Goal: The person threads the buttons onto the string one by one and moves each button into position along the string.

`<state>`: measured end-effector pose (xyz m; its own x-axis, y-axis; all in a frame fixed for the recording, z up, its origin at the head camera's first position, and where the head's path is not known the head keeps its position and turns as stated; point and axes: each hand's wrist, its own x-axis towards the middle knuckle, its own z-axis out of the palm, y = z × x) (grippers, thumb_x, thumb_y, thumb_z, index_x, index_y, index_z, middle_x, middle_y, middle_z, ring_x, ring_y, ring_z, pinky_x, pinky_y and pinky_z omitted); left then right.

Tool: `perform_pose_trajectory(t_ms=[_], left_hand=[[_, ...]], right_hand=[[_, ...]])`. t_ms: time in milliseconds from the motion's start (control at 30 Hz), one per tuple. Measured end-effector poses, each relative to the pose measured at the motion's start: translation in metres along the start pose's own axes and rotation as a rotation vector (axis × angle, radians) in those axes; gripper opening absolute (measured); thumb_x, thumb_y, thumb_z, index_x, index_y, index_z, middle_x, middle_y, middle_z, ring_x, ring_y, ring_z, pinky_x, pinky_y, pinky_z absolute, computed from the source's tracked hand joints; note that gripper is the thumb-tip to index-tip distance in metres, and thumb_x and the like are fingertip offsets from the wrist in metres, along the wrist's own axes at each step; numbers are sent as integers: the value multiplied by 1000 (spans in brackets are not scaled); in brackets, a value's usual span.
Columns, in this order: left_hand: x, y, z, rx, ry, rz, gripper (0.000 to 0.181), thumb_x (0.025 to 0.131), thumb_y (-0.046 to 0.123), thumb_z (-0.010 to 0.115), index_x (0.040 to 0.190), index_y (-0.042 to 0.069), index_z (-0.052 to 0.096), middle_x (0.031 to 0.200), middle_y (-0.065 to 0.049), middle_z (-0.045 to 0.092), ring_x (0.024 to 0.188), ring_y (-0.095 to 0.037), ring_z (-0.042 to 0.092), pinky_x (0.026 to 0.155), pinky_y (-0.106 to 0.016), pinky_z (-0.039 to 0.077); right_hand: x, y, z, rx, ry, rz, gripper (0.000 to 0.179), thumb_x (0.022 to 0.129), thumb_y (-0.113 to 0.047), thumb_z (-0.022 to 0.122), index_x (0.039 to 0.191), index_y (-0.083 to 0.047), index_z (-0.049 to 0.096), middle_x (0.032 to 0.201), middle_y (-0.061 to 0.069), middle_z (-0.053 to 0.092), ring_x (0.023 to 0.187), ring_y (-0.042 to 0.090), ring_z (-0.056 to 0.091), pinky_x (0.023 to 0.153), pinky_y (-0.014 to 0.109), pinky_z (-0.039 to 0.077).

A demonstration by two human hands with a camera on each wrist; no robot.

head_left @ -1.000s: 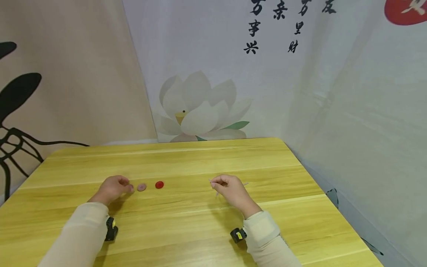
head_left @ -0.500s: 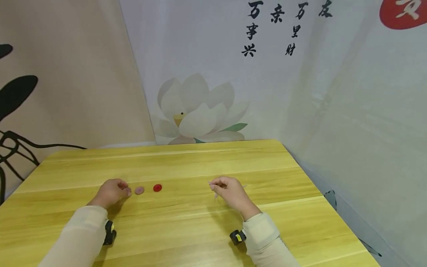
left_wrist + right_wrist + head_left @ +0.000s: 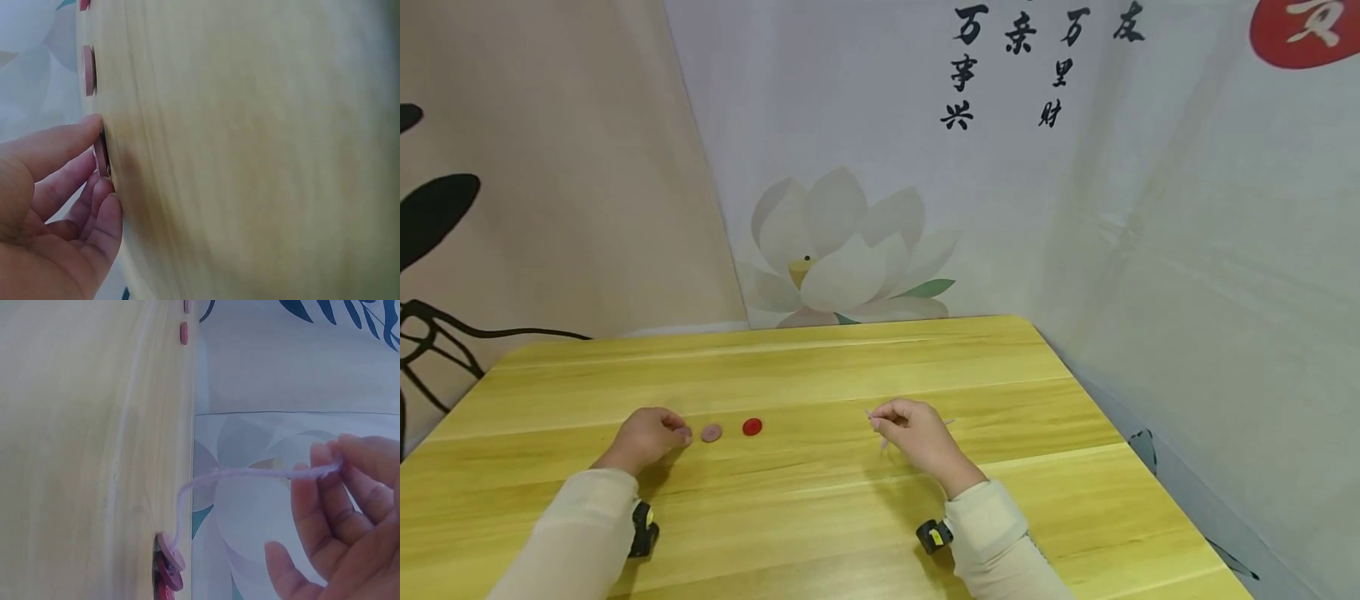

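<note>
My left hand (image 3: 651, 437) is at the left of the table, thumb and fingers pinching a pink button (image 3: 100, 155) at the tabletop. Just beyond it lies another pink button (image 3: 711, 432), and past that a red button (image 3: 752, 427). My right hand (image 3: 917, 432) is raised over the table to the right, pinching one end of a lilac cord (image 3: 234, 473) between thumb and fingertips. In the right wrist view the cord arches down to a pink button (image 3: 170, 551), with a darker button (image 3: 170, 576) and a red one (image 3: 165, 591) close beside it.
The yellow wood-grain table (image 3: 805, 517) has its far edge near a cloth backdrop (image 3: 865, 108) printed with a lotus and black characters. A wrist camera (image 3: 643, 530) is strapped under the left cuff, another camera (image 3: 934, 536) under the right.
The head view has shifted slightly, so the table and both hands appear a little lower and further left. Both hands keep nearly the same places beside the buttons and cord.
</note>
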<state>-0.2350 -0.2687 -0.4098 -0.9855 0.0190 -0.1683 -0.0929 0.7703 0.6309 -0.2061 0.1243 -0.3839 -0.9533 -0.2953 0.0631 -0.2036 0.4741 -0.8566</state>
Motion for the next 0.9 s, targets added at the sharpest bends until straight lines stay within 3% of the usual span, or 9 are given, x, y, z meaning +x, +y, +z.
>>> perform_pose_trajectory(t_ms=[400,700,900], left_hand=[[-2,-1,0,26,38,-7,34,90,15,65,106,-15,59,103,-30,61,92,-40,58,74,-46,49],[-7,4,-6,-106,90,-14,40,95,19,57,116,-15,55,115,-32,58,99,-41,56,77,-45,49],[-10,25,-4,-168,177,25,42,98,22,55,123,-12,53,122,-31,56,109,-45,53,84,-49,48]], right_hand=[[0,2,-3,-16,10,-21,19,97,-24,59,107,-11,69,102,0,68,91,13,60,83,37,51],[-1,0,-5,-21,10,-12,18,98,-24,58,106,-11,69,104,1,68,94,14,61,85,38,50],[-2,-2,-7,-2,-4,-2,18,98,-23,58,106,-11,69,105,8,68,93,19,62,83,36,50]])
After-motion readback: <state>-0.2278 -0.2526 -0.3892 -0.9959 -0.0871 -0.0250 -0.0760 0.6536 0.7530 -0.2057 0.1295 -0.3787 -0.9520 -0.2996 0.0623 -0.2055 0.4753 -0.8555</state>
